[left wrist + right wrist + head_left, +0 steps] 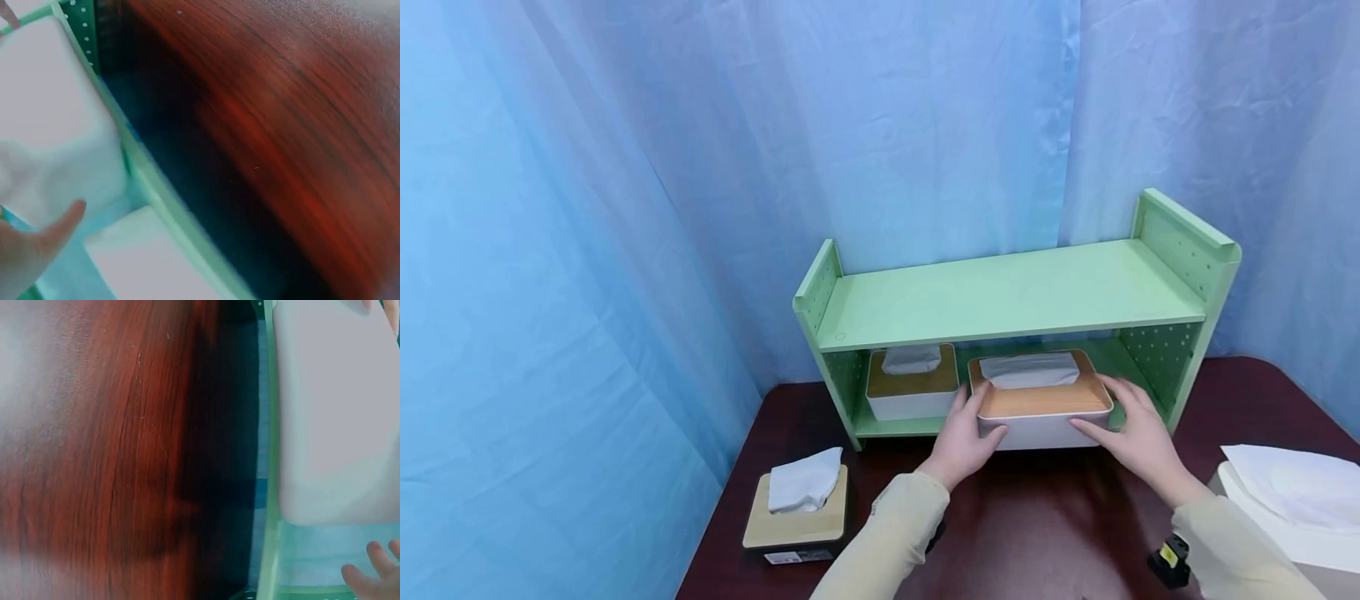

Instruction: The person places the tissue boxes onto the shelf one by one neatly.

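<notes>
Landmark for all entries: the pale green two-tier perforated desk shelf (pixel 1015 300) at the back of the dark reddish-brown wooden table (pixel 1045 525).

1. Nearest me, well right of the shelf: a white container with a sheet of white paper on top (pixel 1292 500), partly out of frame. I cannot tell what it is.

2. In front of the shelf's left foot: a small square tissue box with a bamboo lid and dark base (pixel 797 512), a white tissue standing out of it.

3. My left hand (pixel 962 437) and right hand (pixel 1138 433), just in front of the shelf's lower tier, cream sleeves behind them.

4. The thing in hand: a long white tissue box with a wooden lid (pixel 1041 400), sitting at the front edge of the lower tier, right half, a tissue lying across its slot.
 - Handling, as I judge it: light, rigid, smooth-sided, so somewhat slippery; the lid may be loose. Best taken by the two short ends, low down.
 - Fingers: left fingers spread, lightly bent against the left end, thumb on the front corner. Right fingers extended along the right end. Both touch it; neither closes round it.

5. Further in, left half of the lower tier: a shorter white tissue box with a wooden lid (pixel 913 383).

6. Behind the shelf: a blue curtain (pixel 625 208).
</notes>
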Tool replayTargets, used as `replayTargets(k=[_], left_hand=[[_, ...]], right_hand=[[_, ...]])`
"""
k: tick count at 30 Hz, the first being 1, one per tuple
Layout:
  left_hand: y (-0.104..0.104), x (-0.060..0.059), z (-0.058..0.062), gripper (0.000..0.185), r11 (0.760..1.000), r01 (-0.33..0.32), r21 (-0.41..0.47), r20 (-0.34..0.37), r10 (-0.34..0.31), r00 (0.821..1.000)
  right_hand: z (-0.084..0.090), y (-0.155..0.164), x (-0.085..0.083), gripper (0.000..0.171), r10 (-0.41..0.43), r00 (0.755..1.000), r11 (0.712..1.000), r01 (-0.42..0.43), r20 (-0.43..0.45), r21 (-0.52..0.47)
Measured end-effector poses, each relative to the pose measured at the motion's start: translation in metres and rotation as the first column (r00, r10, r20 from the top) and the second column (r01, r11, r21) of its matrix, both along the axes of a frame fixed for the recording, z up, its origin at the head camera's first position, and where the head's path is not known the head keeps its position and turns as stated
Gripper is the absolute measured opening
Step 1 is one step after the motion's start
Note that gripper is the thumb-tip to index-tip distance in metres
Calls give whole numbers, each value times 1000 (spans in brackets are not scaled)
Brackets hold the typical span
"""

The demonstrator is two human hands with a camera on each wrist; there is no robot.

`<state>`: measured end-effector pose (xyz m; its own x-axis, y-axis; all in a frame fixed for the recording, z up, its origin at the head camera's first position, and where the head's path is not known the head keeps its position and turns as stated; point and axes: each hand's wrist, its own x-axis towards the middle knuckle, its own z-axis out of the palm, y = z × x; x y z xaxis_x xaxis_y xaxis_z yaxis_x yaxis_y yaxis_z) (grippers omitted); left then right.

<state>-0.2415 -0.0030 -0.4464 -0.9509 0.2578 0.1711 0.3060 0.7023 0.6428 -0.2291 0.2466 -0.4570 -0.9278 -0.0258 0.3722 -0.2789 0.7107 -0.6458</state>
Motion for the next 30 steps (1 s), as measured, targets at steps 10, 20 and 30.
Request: replayTargets(k=[10,20,30], left_hand=[[-5,41,-4,60,885,-3,-466,-360,-186,914],[6,55,-19,67,701,10,-713,-267,-284,921],[10,40,-13,63,689,20,-725,-228,-267,936]], right_hand=[[-9,-1,33,55,100,937,978,-32,-334,204],[-29,-8,45,67,96,961,928,8,-260,372],[-24,-8,37,66,41,985,920,28,-167,392]])
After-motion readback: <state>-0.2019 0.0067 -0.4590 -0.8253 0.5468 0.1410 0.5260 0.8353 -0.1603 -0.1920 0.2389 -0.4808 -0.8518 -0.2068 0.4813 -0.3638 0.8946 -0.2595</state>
